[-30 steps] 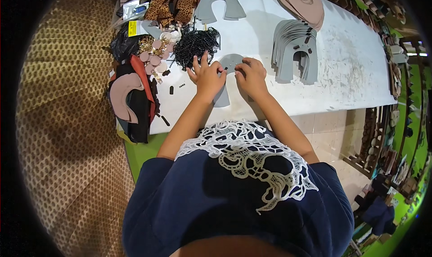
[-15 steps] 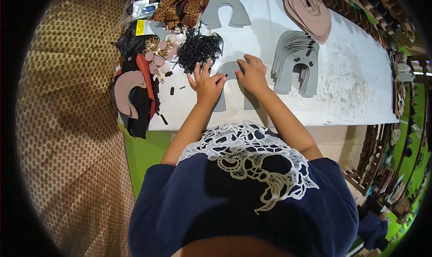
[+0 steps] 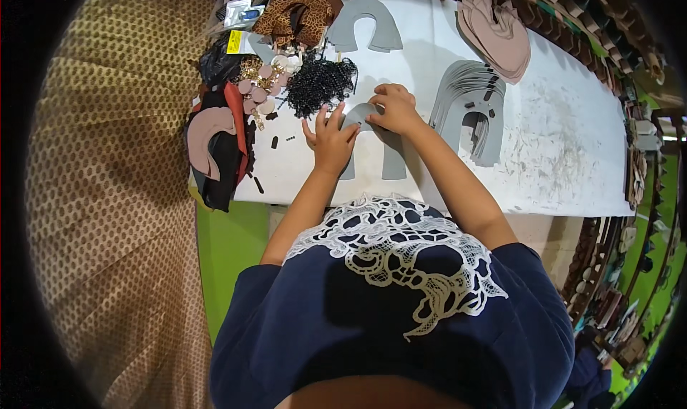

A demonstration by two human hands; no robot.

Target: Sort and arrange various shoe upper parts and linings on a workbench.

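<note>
While left fingers (image 3: 333, 120) splay partly, right fingers (image 3: 383, 117) bent, both touching gray arch (image 3: 361, 113).

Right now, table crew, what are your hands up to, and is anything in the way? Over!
Left hand and right hand at the gray arch's curved top; left grip unclear. Tangled black heap close by left fingertips.

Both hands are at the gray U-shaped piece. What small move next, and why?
Probably steady the gray U-shaped piece with the left hand and press lightly with the right hand: both hands' fingertips sit at its curved top, close to a small dark spot too small to identify.
</note>
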